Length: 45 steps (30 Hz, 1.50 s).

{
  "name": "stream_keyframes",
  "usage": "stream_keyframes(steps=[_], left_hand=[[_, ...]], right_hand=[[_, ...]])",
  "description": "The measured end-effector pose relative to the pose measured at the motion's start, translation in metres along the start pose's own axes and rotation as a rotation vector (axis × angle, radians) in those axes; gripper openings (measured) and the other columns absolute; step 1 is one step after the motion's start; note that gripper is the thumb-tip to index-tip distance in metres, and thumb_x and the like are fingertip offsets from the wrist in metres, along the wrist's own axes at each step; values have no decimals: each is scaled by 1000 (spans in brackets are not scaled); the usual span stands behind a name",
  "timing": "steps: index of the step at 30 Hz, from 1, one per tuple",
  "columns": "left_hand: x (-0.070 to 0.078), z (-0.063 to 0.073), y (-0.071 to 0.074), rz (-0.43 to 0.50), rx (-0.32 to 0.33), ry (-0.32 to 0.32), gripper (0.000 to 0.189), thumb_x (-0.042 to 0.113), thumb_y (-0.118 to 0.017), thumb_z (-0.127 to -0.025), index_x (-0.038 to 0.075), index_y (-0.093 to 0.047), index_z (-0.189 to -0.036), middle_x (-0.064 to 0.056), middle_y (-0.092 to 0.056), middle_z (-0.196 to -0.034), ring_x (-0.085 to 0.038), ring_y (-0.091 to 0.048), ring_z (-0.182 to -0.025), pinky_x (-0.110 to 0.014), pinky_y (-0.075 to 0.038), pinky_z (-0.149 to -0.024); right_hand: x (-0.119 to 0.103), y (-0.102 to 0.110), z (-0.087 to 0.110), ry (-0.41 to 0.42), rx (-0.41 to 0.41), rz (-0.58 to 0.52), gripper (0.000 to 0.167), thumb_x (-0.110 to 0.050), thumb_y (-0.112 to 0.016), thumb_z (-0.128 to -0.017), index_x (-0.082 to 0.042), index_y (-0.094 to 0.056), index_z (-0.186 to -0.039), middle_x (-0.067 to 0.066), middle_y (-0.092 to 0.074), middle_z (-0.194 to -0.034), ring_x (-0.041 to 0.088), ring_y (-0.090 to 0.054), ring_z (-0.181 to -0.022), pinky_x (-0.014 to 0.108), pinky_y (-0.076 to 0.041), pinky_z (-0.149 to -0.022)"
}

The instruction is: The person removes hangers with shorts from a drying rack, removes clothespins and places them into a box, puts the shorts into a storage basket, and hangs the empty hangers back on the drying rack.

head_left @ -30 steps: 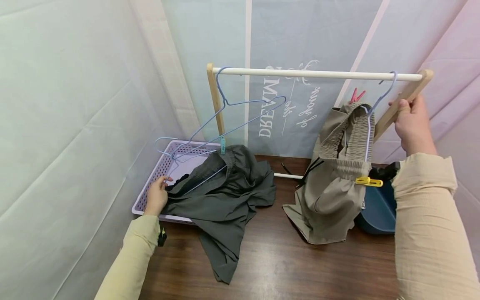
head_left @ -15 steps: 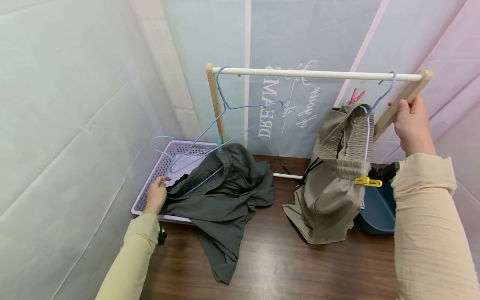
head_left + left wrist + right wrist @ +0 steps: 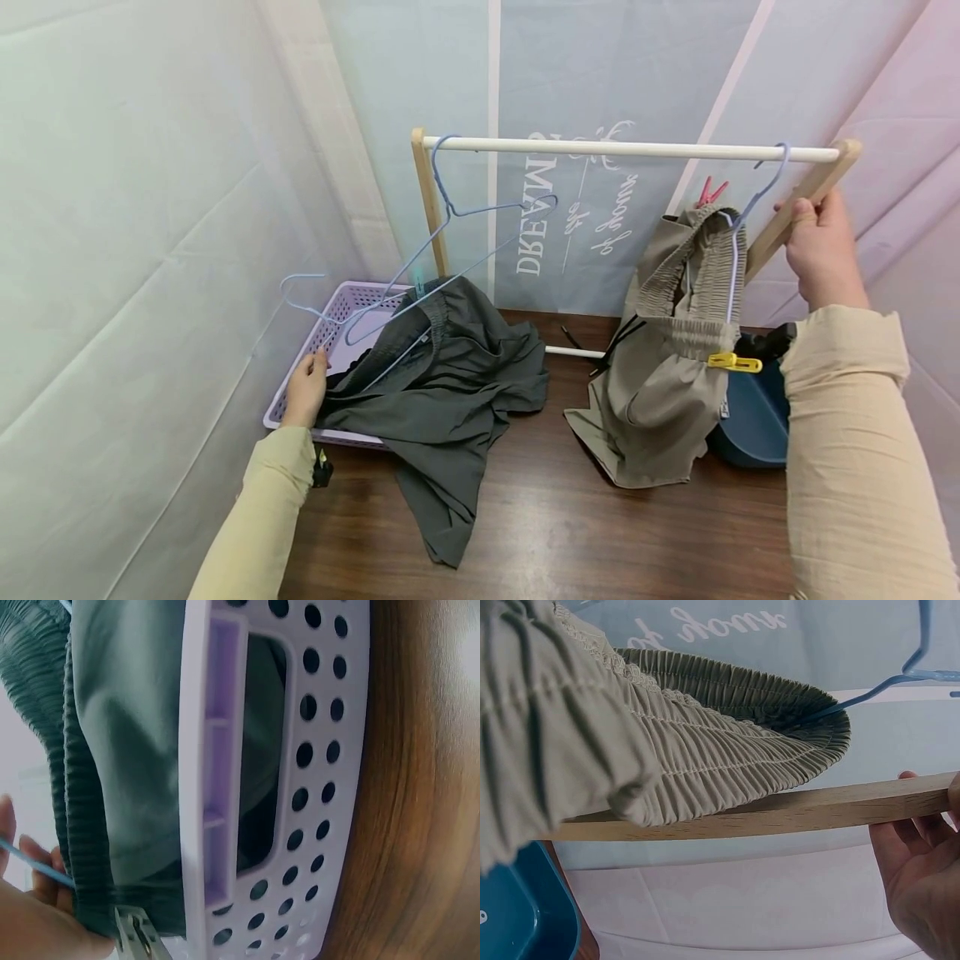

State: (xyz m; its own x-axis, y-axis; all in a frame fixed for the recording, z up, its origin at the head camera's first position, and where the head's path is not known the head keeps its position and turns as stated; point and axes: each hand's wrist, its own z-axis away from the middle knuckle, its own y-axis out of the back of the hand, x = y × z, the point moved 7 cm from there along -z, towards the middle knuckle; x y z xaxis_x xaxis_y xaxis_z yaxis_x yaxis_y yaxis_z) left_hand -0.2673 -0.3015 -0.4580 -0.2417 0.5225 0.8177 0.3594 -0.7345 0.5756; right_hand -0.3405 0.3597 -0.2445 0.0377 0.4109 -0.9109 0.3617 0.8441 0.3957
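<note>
My left hand (image 3: 306, 387) pinches a blue wire hanger (image 3: 341, 322) by one side, its hook pointing up and left. Dark grey trousers (image 3: 450, 392) hang from this hanger by the waistband, half over the lilac basket, with a teal clothespin (image 3: 418, 283) on the far side. In the left wrist view another clothespin (image 3: 139, 934) sits at the waistband near my hand. My right hand (image 3: 825, 250) grips the wooden post (image 3: 817, 810) of the clothes rack. Beside it, khaki trousers (image 3: 660, 417) hang from a second blue hanger (image 3: 765, 190) on the white rail (image 3: 630, 149).
A bare blue hanger (image 3: 450, 208) hooks over the rail's left end. The lilac basket (image 3: 276, 412) stands at the left wall. Yellow (image 3: 735, 362) and pink (image 3: 711, 192) clothespins clip the khaki waistband. A blue basin (image 3: 753, 437) lies partly behind it on the wooden surface (image 3: 570, 517).
My left hand has shifted slightly left, drawing the held hanger and the grey waistband with it. The bare hanger on the rail has swung a little. My right hand stays on the post.
</note>
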Motion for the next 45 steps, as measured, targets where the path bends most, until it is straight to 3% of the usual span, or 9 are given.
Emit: stream_keyframes(steps=[5, 10, 12, 16, 20, 30, 38, 42, 45], left_hand=[[-2, 0, 2, 26, 57, 1, 48, 35, -30, -104, -7, -53, -104, -32, -53, -115, -41, -46, -102, -47, -34, -91], [-1, 0, 9, 114, 190, -38, 38, 23, -37, -104, -10, -57, -101, -30, -56, -105, -32, -47, -89, -36, -35, -79], [0, 0, 12, 175, 245, -50, 34, 19, -41, -103, -10, -58, -101, -22, -58, -95, -21, -46, -83, -28, -34, -74], [2, -3, 20, 273, 313, -46, 30, 20, -50, -100, -8, -59, -106, 11, -51, -78, 1, -41, -75, -16, -33, -69], [8, -6, 29, 281, 348, -39, 32, 24, -55, -97, -6, -62, -105, 26, -43, -68, 6, -39, -70, -13, -34, -66], [40, -4, 58, 280, 447, -62, 30, 22, -59, -95, -7, -66, -102, 31, -40, -63, 7, -39, -68, -13, -32, -67], [45, 2, 73, 374, 564, 17, 32, 23, -60, -94, -8, -64, -101, 25, -42, -67, 5, -39, -69, -14, -32, -68], [44, 1, 80, 461, 560, 91, 18, 21, -59, -95, 9, -62, -83, 18, -42, -69, 2, -40, -70, -15, -32, -68], [49, 0, 85, 544, 515, 143, 19, 22, -57, -96, 23, -54, -77, 14, -44, -73, 1, -41, -72, -15, -34, -69]], right_hand=[[1, -1, 1, -20, -7, 11, 30, -40, -21, -101, -40, -30, -130, -28, -41, -111, 13, -31, -141, 43, -20, -120], [2, -2, 3, -44, -23, 20, 31, -42, -20, -101, -42, -28, -131, -20, -36, -133, 18, -26, -144, 47, -20, -119], [2, -2, 4, -43, -24, 22, 31, -42, -20, -101, -42, -28, -131, -21, -37, -131, 19, -26, -144, 47, -19, -119], [1, 0, 3, -24, -14, 16, 30, -41, -20, -101, -40, -29, -130, -28, -39, -112, 16, -28, -143, 45, -19, -120], [0, 0, 3, 0, 0, 21, 30, -39, -20, -102, -38, -30, -130, -29, -37, -105, 14, -30, -142, 42, -22, -119], [0, -1, 3, 22, -7, 3, 27, -39, -22, -102, -39, -32, -126, -29, -39, -102, 12, -33, -139, 40, -21, -120], [2, -2, 3, 13, -19, 20, 31, -40, -20, -101, -37, -30, -130, -30, -39, -102, 13, -32, -140, 41, -23, -119], [2, -1, 2, 12, -21, 25, 33, -39, -20, -102, -38, -28, -133, -30, -38, -104, 14, -32, -141, 42, -22, -119], [3, 0, 1, 12, -19, 23, 34, -39, -21, -102, -38, -28, -135, -29, -38, -106, 14, -31, -141, 43, -20, -120]])
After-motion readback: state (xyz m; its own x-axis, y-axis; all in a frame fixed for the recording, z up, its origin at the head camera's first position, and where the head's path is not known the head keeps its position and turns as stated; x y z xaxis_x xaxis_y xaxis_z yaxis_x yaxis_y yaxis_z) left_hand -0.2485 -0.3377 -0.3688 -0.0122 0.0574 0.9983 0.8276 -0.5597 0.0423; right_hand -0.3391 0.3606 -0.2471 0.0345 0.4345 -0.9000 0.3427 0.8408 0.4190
